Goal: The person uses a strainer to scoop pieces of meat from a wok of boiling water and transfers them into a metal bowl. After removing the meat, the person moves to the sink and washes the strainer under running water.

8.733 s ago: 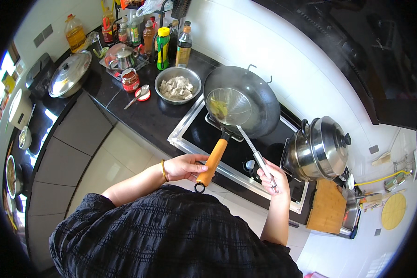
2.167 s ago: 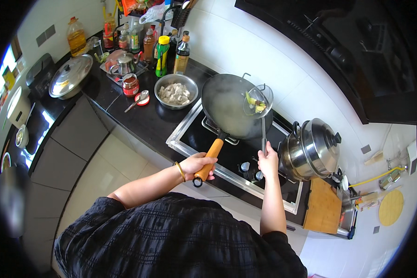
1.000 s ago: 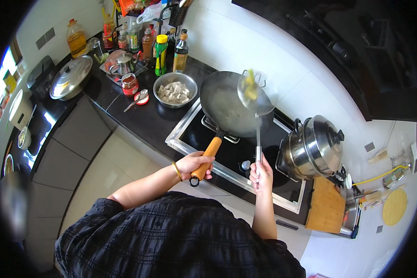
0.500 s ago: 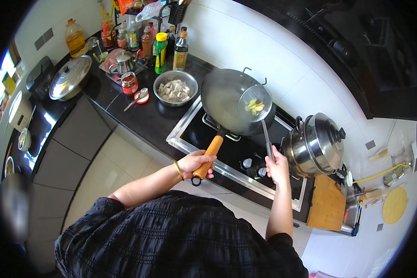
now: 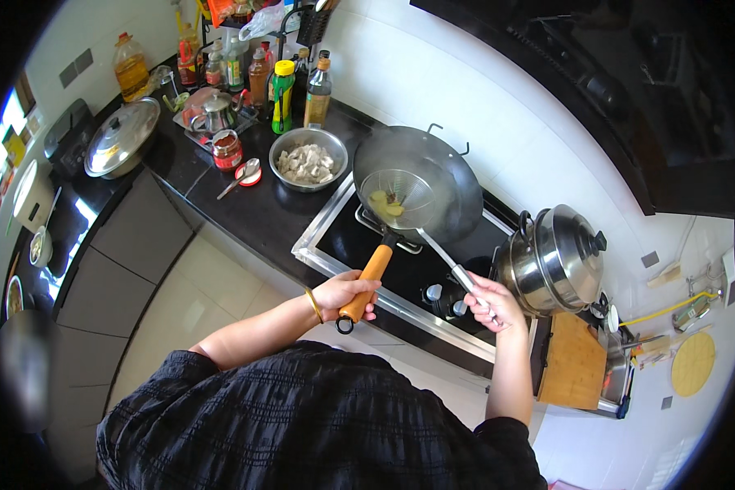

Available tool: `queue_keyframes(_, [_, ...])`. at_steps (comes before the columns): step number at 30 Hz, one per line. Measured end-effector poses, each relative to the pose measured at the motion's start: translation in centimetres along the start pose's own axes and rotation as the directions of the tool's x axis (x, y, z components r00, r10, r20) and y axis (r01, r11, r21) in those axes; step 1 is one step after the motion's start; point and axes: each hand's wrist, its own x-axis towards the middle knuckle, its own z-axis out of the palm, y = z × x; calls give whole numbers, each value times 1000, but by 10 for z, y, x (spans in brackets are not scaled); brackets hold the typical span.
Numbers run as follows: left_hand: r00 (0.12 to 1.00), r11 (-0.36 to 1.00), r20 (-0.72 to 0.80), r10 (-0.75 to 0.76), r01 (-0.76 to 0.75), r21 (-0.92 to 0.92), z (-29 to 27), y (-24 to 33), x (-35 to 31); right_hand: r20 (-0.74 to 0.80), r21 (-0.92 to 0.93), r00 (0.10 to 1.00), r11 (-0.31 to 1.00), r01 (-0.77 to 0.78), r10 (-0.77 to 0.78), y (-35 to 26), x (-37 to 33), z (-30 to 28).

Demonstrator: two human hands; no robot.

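On my feed, steel bowl [image 5: 281,150] of pale chunks stands just left of the wok [image 5: 461,196], upper center; jar [image 5: 227,153] and spoon [image 5: 238,180] further left, bottles [image 5: 282,98] behind. Lidded pot [image 5: 547,265] sits right of center, near the right hand [image 5: 496,304]. Steam hazes the wok; strainer [image 5: 414,190] blocks part of my view into it. Left hand [image 5: 349,294] wrapped around the wok's wooden handle [image 5: 374,272]; right hand grips the strainer's handle. Strainer lies within the wok's outline, yellow-green pieces [image 5: 386,204] at the left of its mesh; can't tell if it's touching the wok. Vs half a second ago: strainer shifted from wok's right side to lower left; left hand, bowl unchanged.
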Motion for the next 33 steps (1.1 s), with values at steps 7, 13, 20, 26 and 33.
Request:
queue_keyframes(7, [1000,1000,3,4,-4,1,0,0,-2,85,197,974,962,189,-209,28,-7,12])
queue_keyframes(13, [1000,1000,31,2,-2,4,-1,0,-1,-139,32,912,919,393,-385,59,3,29])
queue_keyframes(20, [1000,1000,28,10,-10,-3,-1,1,0,-234,-28,882,909,415,-410,68,8,28])
queue_keyframes(26, [1000,1000,6,18,-18,-5,-2,0,-1,-357,-549,835,817,176,-419,13,-11,3])
queue_keyframes(33, [1000,1000,1,9,-9,-25,-1,0,-1,-263,-854,941,504,-126,-211,-63,-36,8])
